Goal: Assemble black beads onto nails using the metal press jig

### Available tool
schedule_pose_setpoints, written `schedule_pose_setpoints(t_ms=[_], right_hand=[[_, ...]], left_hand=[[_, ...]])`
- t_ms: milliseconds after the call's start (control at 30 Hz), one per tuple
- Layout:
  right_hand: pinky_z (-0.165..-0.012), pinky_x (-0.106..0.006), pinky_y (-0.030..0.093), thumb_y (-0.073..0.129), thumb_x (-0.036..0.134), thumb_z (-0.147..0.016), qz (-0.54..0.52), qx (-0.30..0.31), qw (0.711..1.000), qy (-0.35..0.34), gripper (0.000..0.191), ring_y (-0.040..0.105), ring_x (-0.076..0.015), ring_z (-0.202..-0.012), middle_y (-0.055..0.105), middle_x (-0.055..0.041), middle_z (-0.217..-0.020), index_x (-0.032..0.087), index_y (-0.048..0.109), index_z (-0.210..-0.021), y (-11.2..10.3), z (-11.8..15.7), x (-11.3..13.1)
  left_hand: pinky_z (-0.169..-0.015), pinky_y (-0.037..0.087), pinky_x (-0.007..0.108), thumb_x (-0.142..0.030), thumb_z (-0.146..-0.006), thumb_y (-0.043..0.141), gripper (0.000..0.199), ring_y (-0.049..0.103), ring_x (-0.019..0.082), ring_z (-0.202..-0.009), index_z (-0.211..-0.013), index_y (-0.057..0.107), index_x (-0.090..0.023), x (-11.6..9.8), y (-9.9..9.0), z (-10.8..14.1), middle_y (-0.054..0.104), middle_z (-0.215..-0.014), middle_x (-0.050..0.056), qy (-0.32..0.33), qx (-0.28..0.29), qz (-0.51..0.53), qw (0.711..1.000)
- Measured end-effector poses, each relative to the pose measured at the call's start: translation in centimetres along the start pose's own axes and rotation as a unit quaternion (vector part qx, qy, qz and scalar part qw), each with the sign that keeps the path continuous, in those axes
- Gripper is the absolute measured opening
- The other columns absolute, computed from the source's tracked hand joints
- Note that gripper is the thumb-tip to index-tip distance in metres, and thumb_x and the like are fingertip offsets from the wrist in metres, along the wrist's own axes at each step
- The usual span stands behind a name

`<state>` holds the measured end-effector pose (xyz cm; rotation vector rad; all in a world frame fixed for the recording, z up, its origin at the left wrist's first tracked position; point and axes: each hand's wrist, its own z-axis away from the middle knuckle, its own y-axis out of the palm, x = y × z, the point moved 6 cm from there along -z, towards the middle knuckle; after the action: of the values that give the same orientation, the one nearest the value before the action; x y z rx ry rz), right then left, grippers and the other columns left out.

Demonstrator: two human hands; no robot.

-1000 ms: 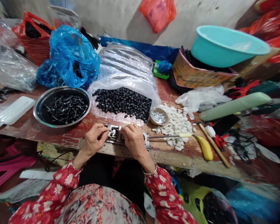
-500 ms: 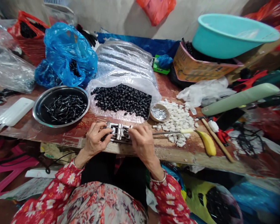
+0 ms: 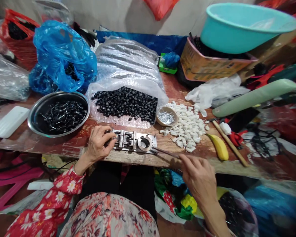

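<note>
Grey wall [image 3: 108,16] backs a worn red-brown wooden bench [image 3: 174,89]. Reckoned from the metal jig [image 3: 130,141] at the bench's near edge, a plastic sack [image 3: 128,59] spilling black caps [image 3: 124,103] lies at 12 o'clock, a steel bowl [image 3: 36,119] at 10. Toward 4, the right hand [image 3: 199,171] has left the jig's bed and swung its lever rod [image 3: 167,153] nearer, fingers curled round the outer end; work seemingly passes to the lever. At 9, the left hand [image 3: 98,141] stays, thumb and forefinger nearly meeting; what they pinch, I cannot tell.
</note>
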<state>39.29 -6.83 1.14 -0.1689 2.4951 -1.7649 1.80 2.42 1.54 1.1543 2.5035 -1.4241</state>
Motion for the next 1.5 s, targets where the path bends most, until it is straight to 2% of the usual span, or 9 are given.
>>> schedule_pose_setpoints(t_ms=[133, 200, 300, 400, 533, 633, 833, 1133, 1500], right_hand=[[-0.073, -0.037, 0.054, 0.053, 0.046, -0.102, -0.234, 0.115, 0.964, 0.051, 0.037, 0.072, -0.0264, -0.080, 0.079, -0.0112, -0.098, 0.025, 0.075, -0.125, -0.2, 4.1, 0.7], [-0.059, -0.033, 0.052, 0.053, 0.054, -0.101, -0.357, 0.235, 0.898, 0.109, 0.043, 0.069, -0.0224, -0.062, 0.077, -0.0079, -0.084, 0.026, 0.073, -0.127, 0.8, 5.4, 1.3], [-0.041, -0.026, 0.037, 0.048, 0.070, -0.100, -0.475, 0.398, 0.761, 0.193, 0.054, 0.048, -0.0137, -0.038, 0.062, 0.0011, -0.059, 0.023, 0.072, -0.112, 2.0, 6.6, 2.8], [-0.038, -0.021, 0.024, 0.047, 0.077, -0.097, -0.542, 0.441, 0.673, 0.243, 0.060, 0.034, -0.0085, -0.038, 0.049, 0.0073, -0.054, 0.021, 0.066, -0.109, 2.3, 6.7, 4.3], [-0.040, -0.019, 0.018, 0.050, 0.076, -0.097, -0.605, 0.436, 0.604, 0.281, 0.059, 0.025, -0.0072, -0.042, 0.035, 0.0115, -0.055, 0.021, 0.061, -0.115, 2.3, 7.2, 5.8], [-0.041, -0.020, 0.014, 0.049, 0.077, -0.097, -0.613, 0.429, 0.602, 0.279, 0.060, 0.022, -0.0077, -0.044, 0.027, 0.0119, -0.055, 0.020, 0.062, -0.111, 2.5, 7.8, 6.4], [-0.043, -0.022, 0.019, 0.045, 0.077, -0.098, -0.599, 0.396, 0.641, 0.272, 0.059, 0.026, -0.0104, -0.050, 0.031, 0.0090, -0.060, 0.022, 0.061, -0.111, 2.2, 8.0, 7.2], [-0.046, -0.024, 0.016, 0.046, 0.075, -0.099, -0.598, 0.413, 0.630, 0.274, 0.058, 0.023, -0.0112, -0.052, 0.028, 0.0084, -0.060, 0.021, 0.066, -0.108, 2.4, 7.7, 6.9], [-0.058, -0.027, 0.043, 0.055, 0.074, -0.094, -0.532, 0.322, 0.704, 0.342, 0.051, 0.044, -0.0177, -0.065, 0.047, 0.0007, -0.073, 0.026, 0.071, -0.103, 1.1, 8.5, 8.2]], left_hand=[[-0.100, 0.045, 0.047, -0.038, -0.095, 0.067, 0.027, 0.060, 0.030, -0.116, -0.117, 0.070, -0.022, 0.8, 0.0, 0.7, 0.069, -0.127, 0.012, 0.005, 0.014, -0.006, 1.000], [-0.104, 0.043, 0.048, -0.043, -0.097, 0.065, 0.037, 0.058, 0.032, -0.123, -0.127, 0.067, -0.022, 1.1, 0.2, 1.1, 0.067, -0.134, 0.013, 0.010, 0.029, -0.015, 0.999], [-0.109, 0.039, 0.051, -0.048, -0.101, 0.059, 0.044, 0.055, 0.033, -0.130, -0.138, 0.062, -0.024, 1.3, 0.8, 1.3, 0.064, -0.143, 0.014, 0.015, 0.058, -0.034, 0.998], [-0.111, 0.036, 0.052, -0.049, -0.104, 0.052, 0.050, 0.052, 0.035, -0.134, -0.146, 0.057, -0.023, 1.1, 1.5, 1.3, 0.059, -0.151, 0.016, 0.029, 0.086, -0.061, 0.994], [-0.114, 0.032, 0.054, -0.054, -0.107, 0.045, 0.056, 0.050, 0.035, -0.138, -0.152, 0.052, -0.021, 0.8, 2.3, 1.2, 0.054, -0.157, 0.018, 0.040, 0.105, -0.079, 0.990], [-0.116, 0.030, 0.054, -0.054, -0.108, 0.042, 0.056, 0.050, 0.035, -0.139, -0.153, 0.051, -0.021, 0.8, 2.7, 1.1, 0.053, -0.158, 0.018, 0.043, 0.109, -0.079, 0.990], [-0.116, 0.032, 0.055, -0.047, -0.109, 0.041, 0.052, 0.054, 0.034, -0.138, -0.152, 0.050, -0.019, 0.7, 3.1, 1.0, 0.054, -0.157, 0.019, 0.063, 0.112, -0.075, 0.989], [-0.118, 0.033, 0.056, -0.053, -0.108, 0.040, 0.056, 0.054, 0.034, -0.139, -0.153, 0.049, -0.020, 1.0, 3.1, 1.1, 0.054, -0.157, 0.019, 0.055, 0.119, -0.048, 0.990], [-0.119, 0.031, 0.057, -0.079, -0.097, 0.038, 0.083, 0.055, 0.037, -0.137, -0.152, 0.050, -0.018, 0.9, 3.3, 1.2, 0.057, -0.154, 0.023, 0.073, 0.101, -0.049, 0.991]])
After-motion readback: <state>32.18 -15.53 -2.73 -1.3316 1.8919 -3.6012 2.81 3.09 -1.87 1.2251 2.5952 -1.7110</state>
